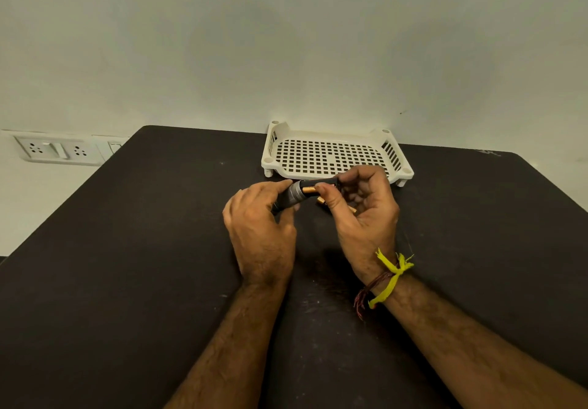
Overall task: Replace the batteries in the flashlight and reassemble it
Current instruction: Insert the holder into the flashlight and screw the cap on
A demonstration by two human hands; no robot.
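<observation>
Your left hand (259,217) grips the black cylindrical flashlight (294,193); your right hand (359,205) pinches its copper-topped battery (308,189) — slide it straight.

dark table (133,249) bearing a white perforated tray (334,154) at one o'clock, against the wall.

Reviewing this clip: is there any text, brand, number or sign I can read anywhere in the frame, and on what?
None can be read.
Copper-and-black battery at the flashlight: print too blurred.
Wall socket plate: no legible marking.
White tray: no text visible.
</observation>
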